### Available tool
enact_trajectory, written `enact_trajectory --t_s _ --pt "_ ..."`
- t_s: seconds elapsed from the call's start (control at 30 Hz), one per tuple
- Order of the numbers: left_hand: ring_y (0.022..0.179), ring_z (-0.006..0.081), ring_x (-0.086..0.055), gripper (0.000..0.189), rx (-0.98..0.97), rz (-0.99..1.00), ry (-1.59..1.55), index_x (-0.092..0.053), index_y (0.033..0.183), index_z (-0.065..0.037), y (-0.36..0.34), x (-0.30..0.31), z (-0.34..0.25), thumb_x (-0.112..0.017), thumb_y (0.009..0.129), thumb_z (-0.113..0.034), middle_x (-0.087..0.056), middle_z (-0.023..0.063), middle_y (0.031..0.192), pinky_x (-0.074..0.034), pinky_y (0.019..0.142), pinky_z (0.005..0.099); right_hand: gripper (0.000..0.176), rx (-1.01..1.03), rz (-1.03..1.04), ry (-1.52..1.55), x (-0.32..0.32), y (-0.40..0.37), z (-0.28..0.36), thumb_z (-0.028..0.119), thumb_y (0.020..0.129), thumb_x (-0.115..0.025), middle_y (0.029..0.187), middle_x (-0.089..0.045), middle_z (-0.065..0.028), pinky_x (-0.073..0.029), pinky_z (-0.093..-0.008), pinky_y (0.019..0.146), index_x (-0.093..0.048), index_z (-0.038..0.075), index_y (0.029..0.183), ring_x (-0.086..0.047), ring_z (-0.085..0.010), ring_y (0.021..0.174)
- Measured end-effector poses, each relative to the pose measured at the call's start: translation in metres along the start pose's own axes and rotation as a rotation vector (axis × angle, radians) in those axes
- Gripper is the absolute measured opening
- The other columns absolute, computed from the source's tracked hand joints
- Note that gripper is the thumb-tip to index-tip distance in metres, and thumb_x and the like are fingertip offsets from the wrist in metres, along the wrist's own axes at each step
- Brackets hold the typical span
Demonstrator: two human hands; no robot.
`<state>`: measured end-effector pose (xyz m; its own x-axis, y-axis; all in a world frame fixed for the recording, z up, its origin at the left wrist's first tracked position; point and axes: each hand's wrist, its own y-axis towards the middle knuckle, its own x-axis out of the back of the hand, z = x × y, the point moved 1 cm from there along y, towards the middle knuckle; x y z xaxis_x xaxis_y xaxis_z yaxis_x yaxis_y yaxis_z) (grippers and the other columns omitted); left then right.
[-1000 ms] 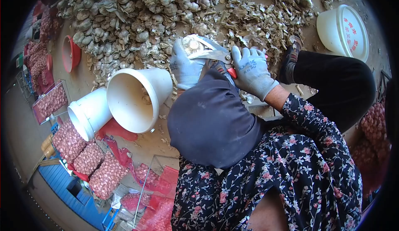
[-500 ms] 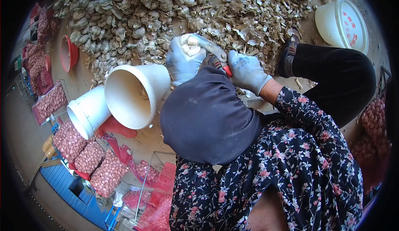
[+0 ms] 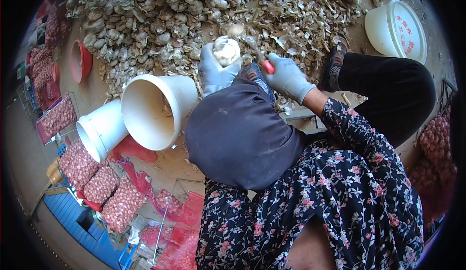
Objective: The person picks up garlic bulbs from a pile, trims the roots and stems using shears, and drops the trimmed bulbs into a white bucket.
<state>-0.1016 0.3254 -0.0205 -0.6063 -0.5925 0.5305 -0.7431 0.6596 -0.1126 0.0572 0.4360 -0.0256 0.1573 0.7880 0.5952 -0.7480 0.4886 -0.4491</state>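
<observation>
In my gloved left hand (image 3: pixel 216 75) is a pale garlic bulb (image 3: pixel 226 51), gripped with its whitish face up. My gloved right hand (image 3: pixel 287 77) is closed around the red-handled pruning shears (image 3: pixel 267 66), whose blades point toward the bulb but stand apart from it and are smeared by motion. A small blurred pale piece (image 3: pixel 236 30) shows just above the bulb. Beyond both hands lie a heap of garlic bulbs (image 3: pixel 162 39) and a spread of dry skins and stem trimmings (image 3: pixel 291 32).
Left of my knee a large white bucket (image 3: pixel 182 90) lies tipped, opening toward me, against a second white bucket (image 3: pixel 104 126). A red basin (image 3: pixel 81 61) stands farther left. Net sacks of garlic (image 3: pixel 124 204) line the lower left. A lidded white tub (image 3: pixel 398 32) sits at upper right.
The shears have come away from the bulb, my right hand shifting slightly right and down. In my left hand the bulb now shows more fully, and a blurred piece has appeared above it.
</observation>
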Motion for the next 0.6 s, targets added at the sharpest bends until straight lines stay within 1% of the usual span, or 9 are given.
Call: enact_trajectory --t_s 0.03,0.07,0.1,0.13,0.17,0.2,0.3,0.5,0.6 --pt "0.088 0.0214 -0.062 0.065 0.093 -0.085 -0.236 -0.044 0.116 -0.002 0.001 -0.003 0.001 -0.081 0.062 -0.010 -0.060 0.0135 0.098 -0.052 0.075 0.0317 0.041 -0.102 0.064 0.203 -0.001 0.003 -0.001 0.035 0.083 -0.055 0.089 -0.062 -0.0266 -0.048 -0.0462 0.078 -0.052 0.000 0.103 -0.060 -0.0427 0.089" --pt "0.085 0.0222 -0.063 0.065 0.126 -0.173 -0.681 -0.044 0.117 -0.002 0.004 -0.010 0.019 -0.078 0.062 -0.003 -0.060 0.0129 0.098 -0.053 0.075 0.0324 0.040 -0.086 0.080 0.239 0.007 -0.001 -0.001 0.032 0.083 -0.054 0.094 -0.061 -0.0286 -0.046 -0.0469 0.082 -0.051 0.000 0.107 -0.057 -0.0452 0.093" --pt "0.084 0.0227 -0.062 0.051 0.120 -0.068 -1.042 -0.045 0.117 -0.002 0.003 -0.007 0.009 -0.068 0.072 -0.003 -0.059 0.0136 0.098 -0.054 0.074 0.0332 0.040 -0.075 0.078 0.237 0.010 -0.009 -0.006 0.032 0.083 -0.054 0.094 -0.061 -0.0286 -0.046 -0.0469 0.082 -0.051 0.000 0.107 -0.057 -0.0452 0.093" --pt "0.083 0.0227 -0.062 0.051 0.125 0.001 -1.204 -0.045 0.117 -0.002 0.003 -0.001 0.000 -0.067 0.072 -0.003 -0.059 0.0136 0.098 -0.054 0.074 0.0332 0.041 -0.032 0.092 0.198 0.011 -0.016 -0.012 0.032 0.083 -0.055 0.095 -0.061 -0.0284 -0.045 -0.0467 0.082 -0.051 0.000 0.108 -0.057 -0.0449 0.094" --pt "0.083 0.0227 -0.062 0.050 0.135 0.032 -1.280 -0.045 0.117 -0.002 0.001 0.001 -0.005 -0.067 0.072 -0.003 -0.059 0.0137 0.098 -0.054 0.074 0.0332 0.041 0.004 0.107 0.158 0.013 -0.020 -0.019 0.033 0.083 -0.055 0.095 -0.061 -0.0283 -0.045 -0.0464 0.082 -0.050 0.001 0.108 -0.057 -0.0445 0.094" --pt "0.083 0.0227 -0.062 0.050 0.146 0.053 -1.318 -0.045 0.117 -0.002 -0.004 0.004 -0.009 -0.066 0.073 -0.003 -0.059 0.0137 0.098 -0.054 0.074 0.0332 0.043 0.022 0.117 0.124 0.011 -0.022 -0.024 0.028 0.082 -0.059 0.089 -0.060 -0.0253 -0.046 -0.0413 0.077 -0.048 0.001 0.114 -0.059 -0.0417 0.088" --pt "0.083 0.0227 -0.062 0.048 0.195 0.101 -1.354 -0.045 0.117 -0.002 -0.009 0.005 -0.013 -0.065 0.073 -0.003 -0.059 0.0138 0.098 -0.054 0.073 0.0332 0.043 0.044 0.215 0.181 0.018 -0.026 -0.017 0.034 0.083 -0.057 0.098 -0.060 -0.0288 -0.045 -0.0457 0.083 -0.049 0.001 0.109 -0.057 -0.0445 0.094" --pt "0.082 0.0228 -0.061 0.046 0.252 0.147 -1.379 -0.045 0.117 -0.002 -0.015 0.002 -0.015 -0.063 0.075 -0.004 -0.059 0.0141 0.098 -0.054 0.073 0.0332 0.046 0.023 0.372 0.129 0.015 -0.031 -0.005 0.035 0.084 -0.056 0.102 -0.061 -0.0261 -0.045 -0.0442 0.084 -0.048 0.003 0.116 -0.058 -0.0412 0.099" --pt "0.082 0.0228 -0.061 0.044 0.280 0.170 -1.382 -0.046 0.117 -0.001 -0.017 -0.001 -0.015 -0.062 0.076 -0.004 -0.059 0.0142 0.098 -0.054 0.072 0.0332 0.046 0.087 0.376 0.167 0.007 -0.027 -0.001 0.035 0.084 -0.056 0.105 -0.060 -0.0260 -0.044 -0.0437 0.085 -0.048 0.003 0.115 -0.057 -0.0412 0.101"
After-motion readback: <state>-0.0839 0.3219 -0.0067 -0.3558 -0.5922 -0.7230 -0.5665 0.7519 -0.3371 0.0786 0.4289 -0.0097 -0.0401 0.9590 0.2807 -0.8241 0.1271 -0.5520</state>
